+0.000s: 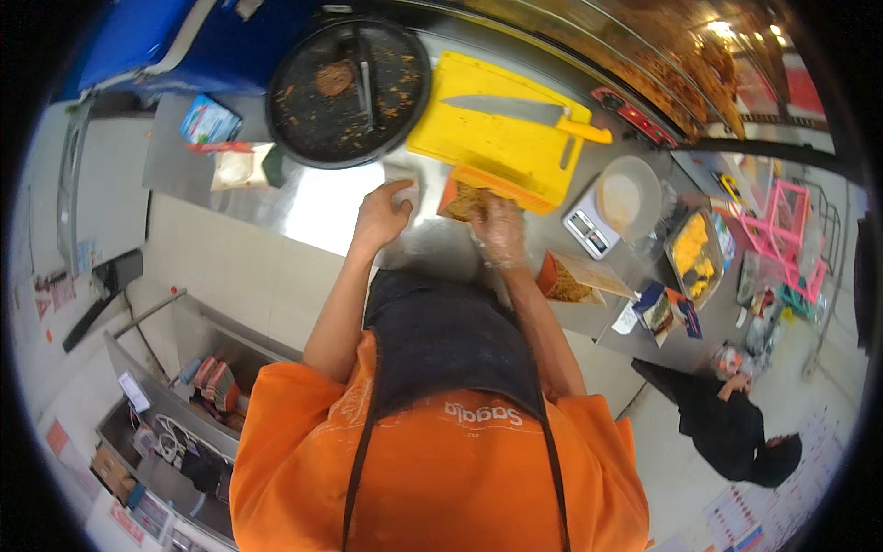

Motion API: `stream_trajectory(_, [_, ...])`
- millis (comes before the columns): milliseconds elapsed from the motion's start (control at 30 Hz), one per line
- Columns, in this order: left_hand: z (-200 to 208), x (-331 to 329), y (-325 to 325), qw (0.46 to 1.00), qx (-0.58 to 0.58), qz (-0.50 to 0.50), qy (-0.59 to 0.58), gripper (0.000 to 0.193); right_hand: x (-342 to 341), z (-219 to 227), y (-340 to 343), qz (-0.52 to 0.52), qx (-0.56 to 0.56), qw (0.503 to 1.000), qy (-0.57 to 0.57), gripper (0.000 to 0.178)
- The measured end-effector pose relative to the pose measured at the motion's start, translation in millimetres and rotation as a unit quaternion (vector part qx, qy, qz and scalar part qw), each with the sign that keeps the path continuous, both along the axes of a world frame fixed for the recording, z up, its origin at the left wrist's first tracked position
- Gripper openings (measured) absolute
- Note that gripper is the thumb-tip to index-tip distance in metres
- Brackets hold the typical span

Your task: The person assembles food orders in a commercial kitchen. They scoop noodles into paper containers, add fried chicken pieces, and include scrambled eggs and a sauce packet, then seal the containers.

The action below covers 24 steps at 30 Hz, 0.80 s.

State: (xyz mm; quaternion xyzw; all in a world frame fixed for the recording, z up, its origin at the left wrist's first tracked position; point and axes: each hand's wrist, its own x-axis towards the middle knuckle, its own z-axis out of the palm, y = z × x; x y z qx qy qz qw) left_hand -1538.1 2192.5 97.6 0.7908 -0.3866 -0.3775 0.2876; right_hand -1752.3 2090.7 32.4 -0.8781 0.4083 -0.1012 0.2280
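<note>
Through the head camera, I watched the right hand, covered by a clear plastic glove, reach into an open orange takeaway box on the steel counter. The fingertips were at the food inside; I could not tell whether they were pinching it or only pressing on it. The left hand was well apart from the right, to the left of the box and clear of it, its fingers half curled beside a small pale item. From my distance, I could not tell if that hand was holding the item.

The box sat just in front of the person's dark apron, its long orange panel running along the near edge of a yellow cutting board. Its contents looked golden brown, loose and uneven; whether they were rice, noodles or shreds was too small for me to say. A second orange box, also open, stood near the right forearm with similar golden food in it.

Beyond the hands, I saw a chef's knife with a yellow handle lying across the board, a round black pan to its left, and a kitchen scale touching or just beside a translucent bowl on the right.
</note>
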Motion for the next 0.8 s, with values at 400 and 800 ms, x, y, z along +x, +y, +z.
stream_trajectory(400, [-88.1, -33.3, -38.4, 0.996, 0.037, -0.063, -0.042, 0.03, 55.5, -4.0, -12.9, 0.043, 0.006, 0.978, 0.205, 0.04])
stream_trajectory(800, [-51.5, 33.1, 73.6, 0.987, -0.011, 0.124, 0.097, 0.039, 229.4, 80.3, -9.9, 0.181, 0.054, 0.982, -0.019, 0.028])
